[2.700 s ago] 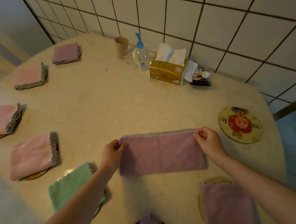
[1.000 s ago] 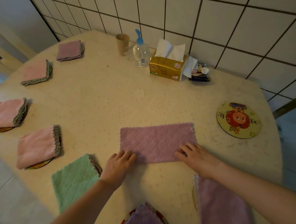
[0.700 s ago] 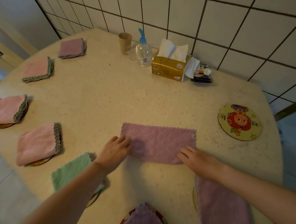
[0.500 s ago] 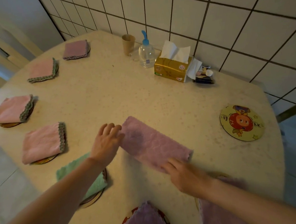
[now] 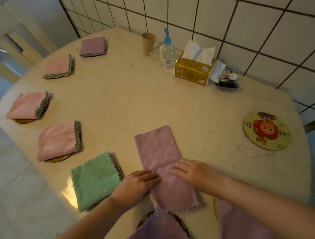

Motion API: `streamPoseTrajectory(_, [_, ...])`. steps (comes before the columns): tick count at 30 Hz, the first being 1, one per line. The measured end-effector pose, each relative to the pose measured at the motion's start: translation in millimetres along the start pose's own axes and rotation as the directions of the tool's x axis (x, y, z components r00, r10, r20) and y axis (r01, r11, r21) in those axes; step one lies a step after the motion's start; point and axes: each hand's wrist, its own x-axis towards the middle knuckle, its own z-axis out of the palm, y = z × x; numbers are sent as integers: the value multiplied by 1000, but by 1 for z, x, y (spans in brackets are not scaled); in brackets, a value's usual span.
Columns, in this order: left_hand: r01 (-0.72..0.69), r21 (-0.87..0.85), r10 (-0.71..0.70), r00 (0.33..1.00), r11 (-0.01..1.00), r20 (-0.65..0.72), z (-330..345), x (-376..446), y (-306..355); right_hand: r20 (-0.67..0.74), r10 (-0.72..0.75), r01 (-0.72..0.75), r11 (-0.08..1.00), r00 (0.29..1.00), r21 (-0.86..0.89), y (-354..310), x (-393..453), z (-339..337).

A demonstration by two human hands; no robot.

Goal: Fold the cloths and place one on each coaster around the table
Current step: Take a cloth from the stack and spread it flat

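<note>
Far left, a folded pink cloth lies on a coaster whose rim shows beneath it. Behind it, a second pink cloth and a purple cloth sit folded near the table's far edge. Nearer the camera, a third pink cloth covers a coaster, and just beside it a folded green cloth rests on another, its dark rim showing at the right.

The left hand lies flat, fingers straight and together, pressing the left edge of the long purple cloth. This cloth is folded into a strip lying on the bare table, running from the near edge toward the centre, on no coaster. The right hand presses the strip's right side, fingers extended and slightly spread; neither hand grips anything.

Below the strip, a folded purple cloth at the near edge sits on a red-rimmed coaster. To its right, another purple cloth lies partly under the right forearm.

Against the tiled wall stand a paper cup, a pump bottle, a tissue box and a small dark tray of oddments. Far right, a cartoon-printed coaster lies uncovered.
</note>
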Motion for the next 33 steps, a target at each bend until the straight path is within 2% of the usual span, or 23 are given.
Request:
streamPoseTrajectory(4, [32, -26, -30, 999, 999, 41, -4, -13, -6, 119, -68, 80, 991, 991, -104, 11, -11, 9])
streamPoseTrajectory(8, [138, -110, -135, 990, 984, 40, -3, -14, -4, 153, -36, 46, 997, 988, -61, 21, -8, 12])
streamPoseTrajectory(11, [292, -327, -282, 956, 899, 79, -9, -12, -8, 156, 5, -2, 1000, 988, -20, 30, -5, 10])
streamPoseTrajectory(14, [376, -496, -373, 922, 783, 110, -14, -8, -10, 149, 6, -16, 998, 989, 68, 36, 2, 9])
streamPoseTrajectory(16, [498, -522, -513, 849, 693, 130, -17, -1, -11, 82, 60, -76, 975, 995, 209, 36, 9, 9])
streamPoseTrajectory(17, [591, -522, -606, 778, 616, 165, -16, 5, -13, 67, 157, -171, 932, 985, 321, 33, 15, 7])
streamPoseTrajectory(19, [706, -566, -748, 627, 427, 218, -17, 16, -17, 69, 397, -371, 765, 915, 526, 30, 27, 7])
streamPoseTrajectory(21, [696, -675, -813, 527, 245, 247, -10, 25, -26, 88, 569, -500, 626, 818, 599, 31, 38, 11])
streamPoseTrajectory(23, [642, -761, -843, 458, 94, 282, -6, 32, -33, 155, 643, -581, 529, 750, 618, 33, 47, 14])
streamPoseTrajectory(25, [619, -785, -861, 404, 8, 309, -3, 37, -36, 211, 680, -632, 459, 702, 625, 35, 53, 14])
streamPoseTrajectory(27, [641, -767, -871, 391, 27, 296, -1, 39, -39, 248, 701, -664, 414, 669, 623, 37, 58, 12])
streamPoseTrajectory(33, [728, -653, -880, 430, 206, 202, 0, 44, -41, 261, 727, -684, 374, 635, 626, 37, 57, 8])
